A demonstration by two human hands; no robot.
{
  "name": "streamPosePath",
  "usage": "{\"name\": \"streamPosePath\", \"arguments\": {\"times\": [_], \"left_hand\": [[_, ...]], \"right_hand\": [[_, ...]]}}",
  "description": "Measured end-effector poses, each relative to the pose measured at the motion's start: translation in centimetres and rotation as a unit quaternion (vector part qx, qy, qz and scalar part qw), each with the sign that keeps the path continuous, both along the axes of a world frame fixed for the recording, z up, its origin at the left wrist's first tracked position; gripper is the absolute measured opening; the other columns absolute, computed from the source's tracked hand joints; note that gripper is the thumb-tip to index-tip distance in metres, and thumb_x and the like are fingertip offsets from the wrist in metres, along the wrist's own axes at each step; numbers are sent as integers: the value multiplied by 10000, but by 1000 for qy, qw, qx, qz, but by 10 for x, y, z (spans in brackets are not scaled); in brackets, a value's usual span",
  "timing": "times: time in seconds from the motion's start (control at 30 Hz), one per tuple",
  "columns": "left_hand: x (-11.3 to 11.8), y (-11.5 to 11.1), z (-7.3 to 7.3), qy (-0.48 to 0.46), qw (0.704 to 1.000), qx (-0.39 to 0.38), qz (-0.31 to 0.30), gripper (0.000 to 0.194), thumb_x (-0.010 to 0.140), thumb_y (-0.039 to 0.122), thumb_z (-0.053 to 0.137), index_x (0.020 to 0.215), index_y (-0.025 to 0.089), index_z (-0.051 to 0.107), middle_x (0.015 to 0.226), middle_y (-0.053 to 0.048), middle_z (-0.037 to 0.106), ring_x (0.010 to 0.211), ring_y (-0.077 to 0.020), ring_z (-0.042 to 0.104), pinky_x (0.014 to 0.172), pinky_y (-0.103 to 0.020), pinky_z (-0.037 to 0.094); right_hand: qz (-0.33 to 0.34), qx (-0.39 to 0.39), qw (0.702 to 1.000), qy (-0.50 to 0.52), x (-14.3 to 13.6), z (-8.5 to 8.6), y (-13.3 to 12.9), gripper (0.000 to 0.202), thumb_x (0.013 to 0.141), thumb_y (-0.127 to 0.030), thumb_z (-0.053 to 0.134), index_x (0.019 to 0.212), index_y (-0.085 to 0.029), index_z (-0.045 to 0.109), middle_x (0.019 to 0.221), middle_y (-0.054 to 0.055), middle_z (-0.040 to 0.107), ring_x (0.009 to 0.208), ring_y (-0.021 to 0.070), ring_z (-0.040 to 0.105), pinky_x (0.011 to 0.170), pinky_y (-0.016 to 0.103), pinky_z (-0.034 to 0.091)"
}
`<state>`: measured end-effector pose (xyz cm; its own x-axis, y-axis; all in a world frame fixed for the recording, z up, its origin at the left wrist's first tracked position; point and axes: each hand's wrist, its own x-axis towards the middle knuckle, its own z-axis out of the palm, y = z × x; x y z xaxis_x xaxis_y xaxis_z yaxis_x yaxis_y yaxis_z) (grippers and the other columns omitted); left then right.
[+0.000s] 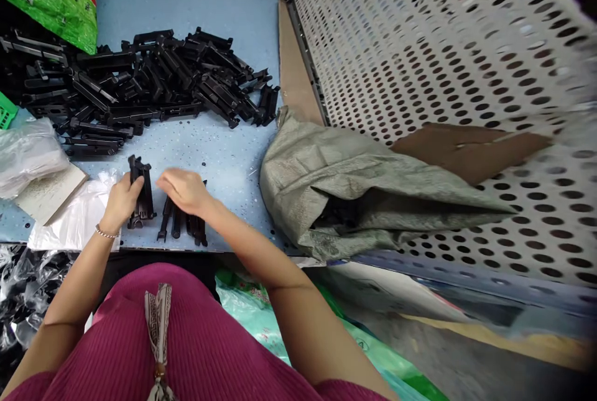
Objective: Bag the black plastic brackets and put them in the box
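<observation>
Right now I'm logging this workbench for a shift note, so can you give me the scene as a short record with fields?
left hand: grips a small bundle of black plastic parts
right hand: rests on a row of black parts lying flat
surface: blue table
behind the hands: large heap of black parts
right side: grey woven sack lying open, beside a perforated white panel
left edge: clear plastic bags

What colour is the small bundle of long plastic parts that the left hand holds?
Black, seen in the head view: the bundle of long plastic parts in the left hand.
</observation>
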<state>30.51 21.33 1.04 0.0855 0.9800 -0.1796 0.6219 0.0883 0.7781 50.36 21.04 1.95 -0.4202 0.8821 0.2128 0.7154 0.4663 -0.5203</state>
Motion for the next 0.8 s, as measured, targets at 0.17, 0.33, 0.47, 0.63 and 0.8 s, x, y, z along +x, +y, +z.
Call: {"name": "streamPosePath", "arguments": {"times": [0.17, 0.33, 0.47, 0.63, 0.8], "left_hand": [[23, -40, -15, 219, 970, -62, -85, 604, 1040, 503, 376, 1497, 121, 475, 857, -173, 758, 857, -373, 758, 783, -464, 555], [24, -51, -12, 239, 965, 0, -103, 583, 1047, 509, 383, 1477, 140, 519, 1085, -217, 749, 986, -363, 745, 851, -473, 565], [-4, -30, -12, 22, 995, 81, -56, 514, 1023, 451, 479, 1412, 127, 567, 1120, -168, 718, 1056, -287, 694, 977, -449, 538], [-5, 20, -34, -252, 965, 34, 65, 653, 948, 397, 596, 1542, 212, 397, 1446, -169, 583, 1280, -253, 613, 1094, -435, 504], [15, 57, -54, -304, 949, -27, 75, 825, 874, 331, 673, 1585, 177, 284, 1629, -209, 404, 1518, -314, 407, 1259, -500, 325]], "right_hand": [[-85, 47, 992, -77, -19, -3, 119, 406, 1047, -120, 318, 1339, -173, 595, 1366, 135, 634, 1204, 277, 564, 896, 364, 456], [-80, 49, 982, -162, -37, -17, 181, 514, 972, -24, 327, 1441, -87, 528, 1418, 205, 587, 1271, 346, 517, 1037, 488, 411], [-108, 41, 991, -61, -26, -11, 162, 402, 961, -54, 343, 1209, -122, 652, 1240, 156, 658, 1172, 308, 574, 999, 446, 449], [-118, -36, 984, 132, -17, -11, 105, 392, 944, -76, 303, 1089, -184, 651, 1092, 84, 670, 1020, 213, 642, 943, 362, 514], [-103, -120, 987, -2, -15, -24, 93, 642, 880, -155, 588, 1509, -157, 459, 1435, 205, 559, 1316, 346, 540, 1088, 504, 458]]}}
